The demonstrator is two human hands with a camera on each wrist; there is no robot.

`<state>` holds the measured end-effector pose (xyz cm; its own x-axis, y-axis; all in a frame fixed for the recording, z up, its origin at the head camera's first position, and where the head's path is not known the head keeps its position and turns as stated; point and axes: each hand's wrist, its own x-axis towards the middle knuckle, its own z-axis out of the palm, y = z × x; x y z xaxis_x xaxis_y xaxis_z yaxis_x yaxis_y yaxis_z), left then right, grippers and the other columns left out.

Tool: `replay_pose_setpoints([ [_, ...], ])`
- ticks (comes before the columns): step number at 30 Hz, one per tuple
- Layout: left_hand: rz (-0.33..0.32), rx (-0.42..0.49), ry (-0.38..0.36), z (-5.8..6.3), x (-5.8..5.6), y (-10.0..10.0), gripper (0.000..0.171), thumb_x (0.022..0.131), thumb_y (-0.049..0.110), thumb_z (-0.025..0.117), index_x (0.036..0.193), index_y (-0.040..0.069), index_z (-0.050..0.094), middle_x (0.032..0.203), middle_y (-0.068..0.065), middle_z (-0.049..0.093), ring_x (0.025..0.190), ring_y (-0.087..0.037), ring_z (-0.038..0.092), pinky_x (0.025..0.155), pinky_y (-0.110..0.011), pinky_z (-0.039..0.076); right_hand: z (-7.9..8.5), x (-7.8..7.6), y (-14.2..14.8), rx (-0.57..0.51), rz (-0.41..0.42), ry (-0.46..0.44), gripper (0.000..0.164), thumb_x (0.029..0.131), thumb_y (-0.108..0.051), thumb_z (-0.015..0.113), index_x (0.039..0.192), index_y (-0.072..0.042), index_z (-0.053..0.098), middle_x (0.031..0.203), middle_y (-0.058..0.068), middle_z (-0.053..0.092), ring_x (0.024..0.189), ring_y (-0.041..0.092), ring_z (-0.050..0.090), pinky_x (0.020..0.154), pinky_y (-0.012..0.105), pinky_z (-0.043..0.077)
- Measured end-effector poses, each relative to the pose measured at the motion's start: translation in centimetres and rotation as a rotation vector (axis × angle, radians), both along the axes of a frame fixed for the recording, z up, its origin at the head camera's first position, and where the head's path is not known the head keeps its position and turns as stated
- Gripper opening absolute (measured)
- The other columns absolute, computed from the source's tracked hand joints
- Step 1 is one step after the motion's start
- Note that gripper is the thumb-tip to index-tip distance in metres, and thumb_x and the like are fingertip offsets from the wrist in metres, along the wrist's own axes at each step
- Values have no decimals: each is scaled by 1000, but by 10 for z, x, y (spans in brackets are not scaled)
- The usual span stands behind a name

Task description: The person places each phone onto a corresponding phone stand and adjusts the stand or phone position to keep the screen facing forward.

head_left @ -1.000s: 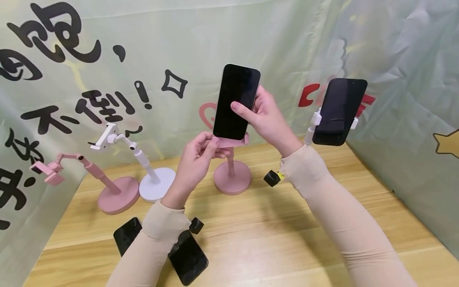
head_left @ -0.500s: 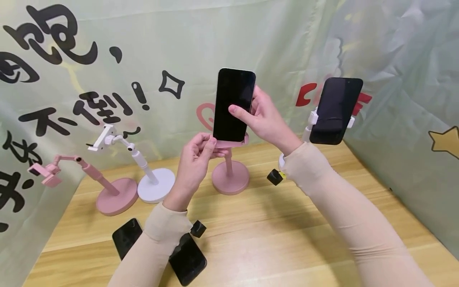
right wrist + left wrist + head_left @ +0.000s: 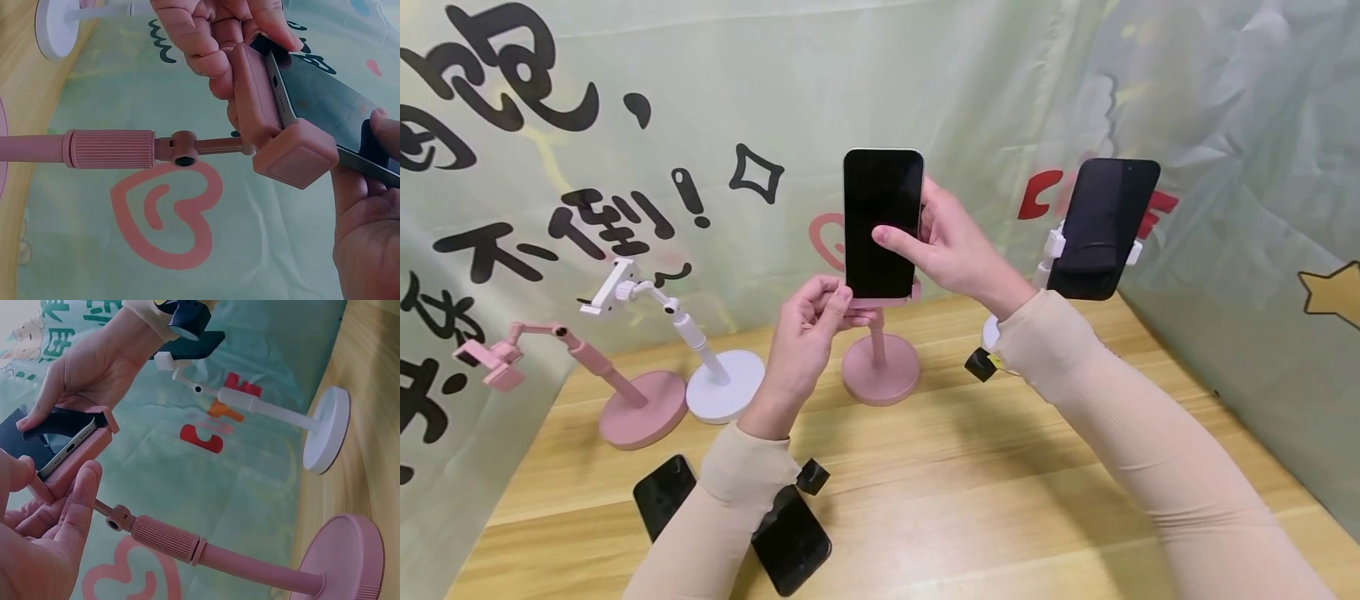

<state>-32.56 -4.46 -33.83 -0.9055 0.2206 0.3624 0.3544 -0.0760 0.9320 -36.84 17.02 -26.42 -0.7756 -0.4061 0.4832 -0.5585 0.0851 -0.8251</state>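
A black-screened phone (image 3: 880, 187) stands almost upright, its lower edge in the clamp (image 3: 256, 94) of a pink phone stand (image 3: 880, 371). My right hand (image 3: 955, 242) grips the phone by its right side, thumb across the screen and the other fingers behind. At the clamp's left end, my left hand (image 3: 808, 329) pinches the holder, thumb at the phone's lower corner and fingers underneath. In the right wrist view, the clamp's near jaw sits beside the phone's bottom edge (image 3: 284, 100). The stand's jointed arm (image 3: 119, 519) rises from its ribbed collar below the clamp.
To the right, a white stand holds another phone (image 3: 1105, 229). A pink stand (image 3: 643, 408) and a white stand (image 3: 726, 387) are at the left. Two phones lie on the wooden table (image 3: 940, 500), one (image 3: 666, 492) partly behind my left sleeve, another (image 3: 793, 542) beside it.
The phone in my right hand has turned from a rightward lean to nearly upright and settled slightly lower against the pink clamp. My left hand has kept its pinch on the holder.
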Motion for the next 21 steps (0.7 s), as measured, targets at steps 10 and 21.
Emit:
replay_pose_setpoints([
  [10, -15, -1, 6, -1, 1, 2, 22, 113, 10, 54, 122, -8, 62, 116, -28, 75, 99, -33, 81, 93, -35, 65, -5, 2, 5, 76, 21, -41, 55, 104, -3, 67, 154, -4, 43, 125, 23, 73, 101, 25, 79, 76, 35, 66],
  [21, 24, 3, -31, -2, 0, 2, 21, 112, 13, 57, 120, -5, 65, 108, -10, 79, 91, -17, 78, 93, -31, 65, -19, 8, 5, 139, 21, -83, 53, 107, -10, 65, 155, -7, 41, 126, 20, 74, 95, 24, 79, 54, 34, 58],
])
